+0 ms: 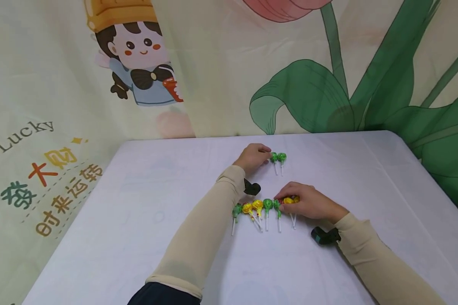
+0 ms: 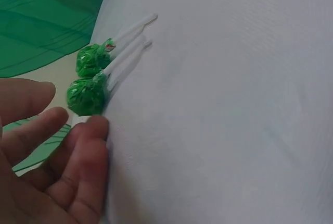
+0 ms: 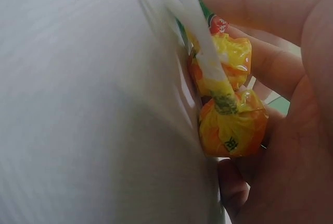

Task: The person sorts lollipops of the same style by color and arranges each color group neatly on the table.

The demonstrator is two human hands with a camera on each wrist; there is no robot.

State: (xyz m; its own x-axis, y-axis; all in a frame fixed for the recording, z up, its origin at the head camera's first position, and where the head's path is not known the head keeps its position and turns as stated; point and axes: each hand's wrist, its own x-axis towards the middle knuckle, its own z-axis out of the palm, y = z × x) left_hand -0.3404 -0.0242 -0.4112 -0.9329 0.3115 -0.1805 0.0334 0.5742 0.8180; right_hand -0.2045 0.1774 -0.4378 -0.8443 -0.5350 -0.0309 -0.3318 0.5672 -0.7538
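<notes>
A: On the white cloth [image 1: 156, 220], what in the middle?
B: A row of seven lollipops [image 1: 267, 204], heads away from the person, sticks towards. From left to right: green, two yellow, two green, two yellow.
A: And the right hand [image 1: 309, 201]?
B: At the right end of the row. Pinching the third green [image 1: 277, 205] between thumb and finger, and partly covering the last two yellows [image 3: 233, 122].
A: And the left hand [image 1: 254, 158]?
B: Beyond the row, fingers loosely bent and apart, holding nothing. Very near a green pair [image 1: 278, 157]; impossible to tell whether touching.
A: Position of that pair?
B: Beyond the right half of the row, heads side by side, sticks pointing back towards the row.
A: Anything on the arms?
B: Beige sleeves [image 1: 198, 237], plus a black device [image 1: 324, 236] at each wrist: one just beyond the row, one to the right of the row.
A: And behind?
B: Well beyond the row, a printed backdrop [image 1: 217, 63]. Green leaves [image 1: 313, 95] to the right of the row, a cartoon figure [image 1: 146, 91] to the left.
</notes>
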